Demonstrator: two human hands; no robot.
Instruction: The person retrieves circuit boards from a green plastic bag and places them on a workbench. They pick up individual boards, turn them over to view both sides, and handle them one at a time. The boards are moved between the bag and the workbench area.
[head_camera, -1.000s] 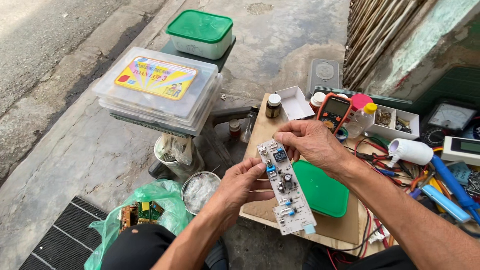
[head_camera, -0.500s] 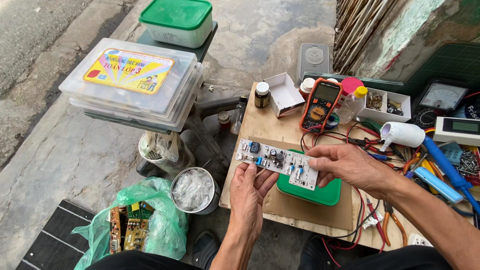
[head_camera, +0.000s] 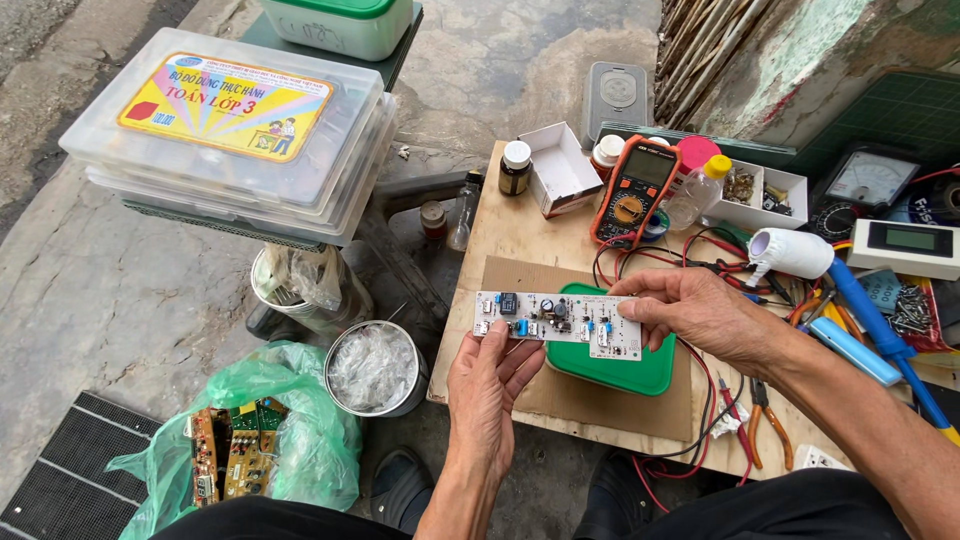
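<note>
The circuit board is held level above the green lid on the wooden table. The left hand supports its lower edge, fingers extended; the right hand pinches its right end. A white strip carrying small blue and black parts. Judged light, stiff, fragile; best gripped by the edges.

White circuit board, held level above the wooden worktop.

The board is a long, narrow white strip with its component side facing up. It carries small blue parts, a dark round capacitor and several tiny pieces along its length. It lies almost horizontal, the left end over the edge of the worktop, the right end over a green lid.
</note>
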